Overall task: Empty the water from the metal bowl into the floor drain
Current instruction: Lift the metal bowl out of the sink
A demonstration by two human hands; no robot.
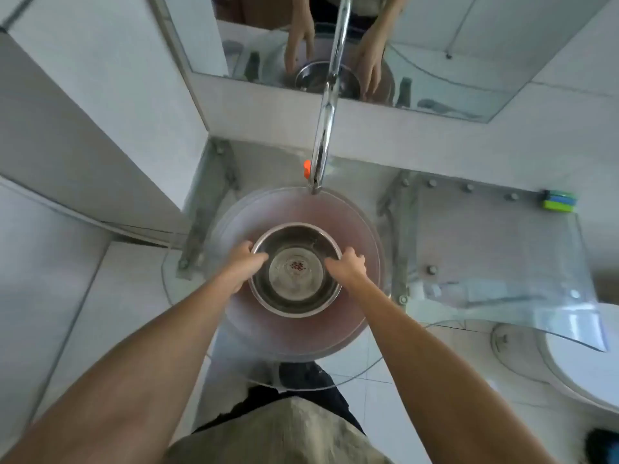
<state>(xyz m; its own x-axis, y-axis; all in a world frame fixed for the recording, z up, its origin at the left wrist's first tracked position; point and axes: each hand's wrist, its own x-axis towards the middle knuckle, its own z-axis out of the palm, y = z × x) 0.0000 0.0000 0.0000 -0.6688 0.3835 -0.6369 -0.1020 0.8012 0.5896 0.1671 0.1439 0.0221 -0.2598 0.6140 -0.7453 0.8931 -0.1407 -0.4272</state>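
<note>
A round metal bowl [294, 298] with water and a red mark on its bottom sits inside a frosted pinkish glass basin [291, 336]. My left hand [243, 262] grips the bowl's left rim, thumb inside the rim. My right hand [348, 266] holds the right rim the same way. Both arms reach forward from the bottom of the view. No floor drain is visible.
A chrome tap [323, 128] with an orange tab arches over the basin's back edge. A glass shelf [495, 249] extends right with a green and blue sponge [558, 201]. A white toilet [582, 363] stands at the right. A mirror [335, 45] hangs behind; white tile walls close the left.
</note>
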